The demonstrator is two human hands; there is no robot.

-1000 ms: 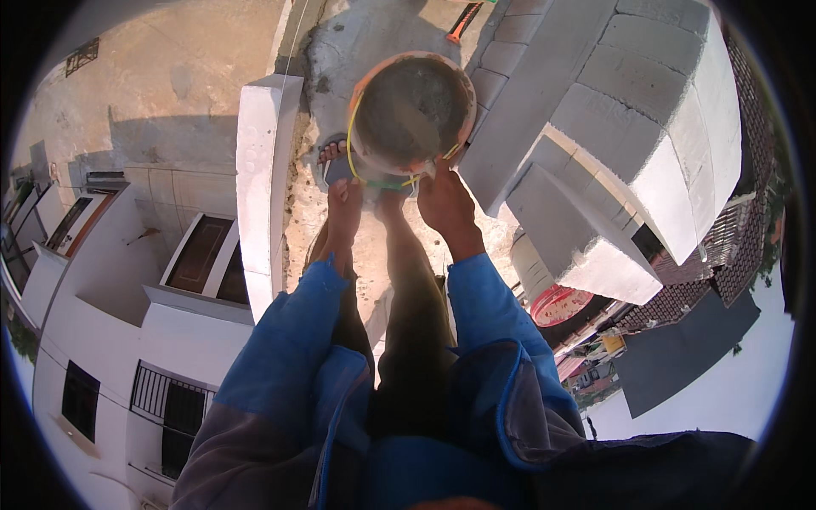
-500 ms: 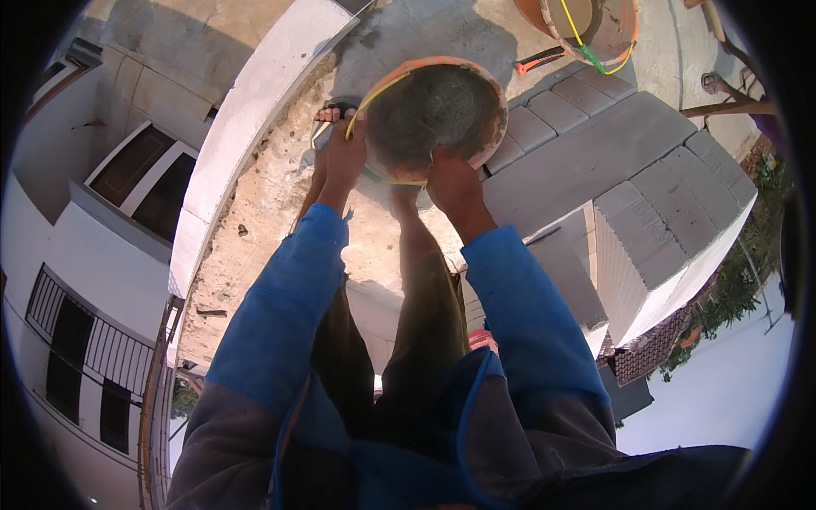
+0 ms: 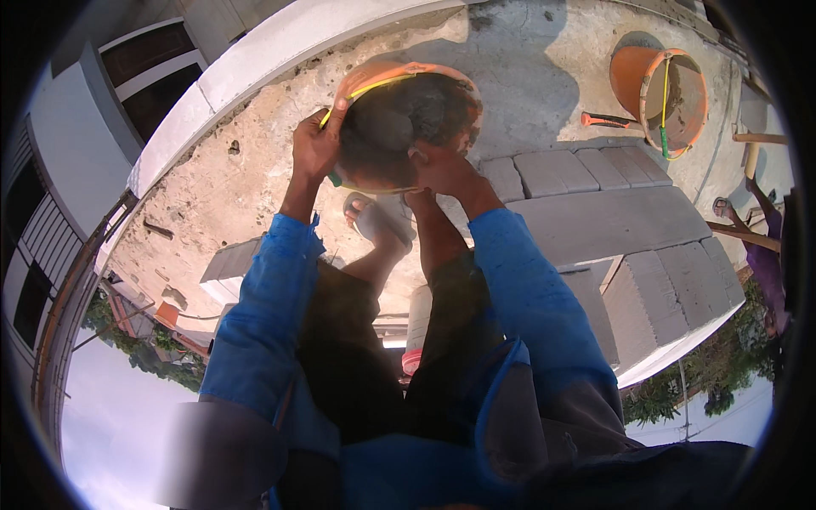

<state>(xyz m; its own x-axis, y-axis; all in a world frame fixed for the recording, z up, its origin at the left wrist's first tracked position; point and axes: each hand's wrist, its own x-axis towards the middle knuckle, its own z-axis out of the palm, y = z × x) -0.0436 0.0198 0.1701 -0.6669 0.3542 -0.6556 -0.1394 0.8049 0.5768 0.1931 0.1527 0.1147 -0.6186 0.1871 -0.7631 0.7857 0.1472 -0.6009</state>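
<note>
Rough concrete rooftop fills the frame, with grey blocks at right. At upper centre I see both hands gripping an orange bucket: my left hand curls its fingers over the left rim, my right hand clasps the lower right edge. A second orange bucket stands at upper right, a hammer just beside it.

Bucket base behind both hands

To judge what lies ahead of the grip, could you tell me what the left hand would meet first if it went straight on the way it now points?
The left hand already grips the rim of the orange bucket; beyond that, probably the white wall edge, though depth is unclear.
</note>
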